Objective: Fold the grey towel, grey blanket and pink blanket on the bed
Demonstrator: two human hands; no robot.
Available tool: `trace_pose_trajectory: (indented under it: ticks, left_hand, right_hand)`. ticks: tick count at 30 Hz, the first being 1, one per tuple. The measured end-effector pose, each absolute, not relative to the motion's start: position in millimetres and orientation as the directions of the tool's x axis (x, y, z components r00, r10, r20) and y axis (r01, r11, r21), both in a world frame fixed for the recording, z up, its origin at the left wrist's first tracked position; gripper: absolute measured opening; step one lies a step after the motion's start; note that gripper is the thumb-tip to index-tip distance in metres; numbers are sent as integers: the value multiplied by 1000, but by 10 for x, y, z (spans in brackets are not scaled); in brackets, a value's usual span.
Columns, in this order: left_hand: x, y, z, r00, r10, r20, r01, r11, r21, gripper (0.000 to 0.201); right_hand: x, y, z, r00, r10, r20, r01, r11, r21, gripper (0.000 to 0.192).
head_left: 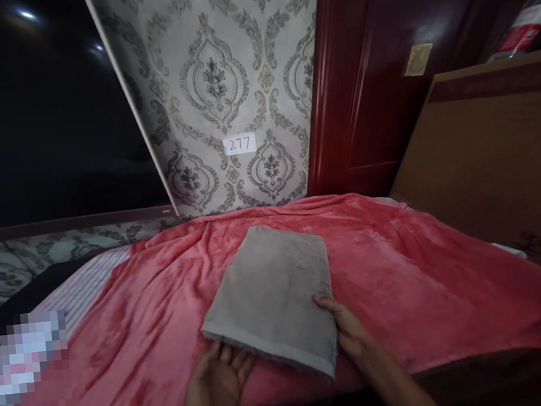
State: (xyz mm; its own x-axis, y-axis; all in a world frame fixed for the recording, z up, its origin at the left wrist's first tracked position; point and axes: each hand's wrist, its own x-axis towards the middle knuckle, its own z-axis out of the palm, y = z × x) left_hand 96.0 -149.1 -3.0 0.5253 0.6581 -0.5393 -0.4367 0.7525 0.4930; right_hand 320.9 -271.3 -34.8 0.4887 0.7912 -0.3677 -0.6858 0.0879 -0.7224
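A folded grey towel (273, 285) with a smooth band along its near edge lies tilted over the pink-red blanket (403, 286). My right hand (349, 329) grips its right side, the thumb on top and the fingers hidden underneath. At the near left edge, my left hand (218, 380) is palm up, its fingers reaching under the towel and their tips partly hidden. The far end of the towel appears to rest on the blanket.
A large dark screen (52, 122) stands at the left, before patterned wallpaper (215, 74). Striped cloth (89, 284) shows beneath the blanket's left side. A cardboard box (495, 156) rises at the right, with a plastic bottle (528, 25) above it.
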Motion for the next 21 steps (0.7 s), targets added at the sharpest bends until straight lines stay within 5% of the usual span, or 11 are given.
trace_pose_trajectory:
  ticks: [6,14,21]
  left_hand:
    - [829,-1074,202,421,763,-490,-495,646,581,8]
    - [949,-273,201,693,537,-481,125,568,813,26]
    - [1749,218,310,766,472,-437,302,336,892,28]
  right_hand:
    - [3231,-2719,-258,480,738,-473,-747,62,-662,26]
    - [3386,-2786,-258,429,806,-409,-781,103,-616,19]
    - [3721,-2493,-202,527,739,-420,-738,152,-657,15]
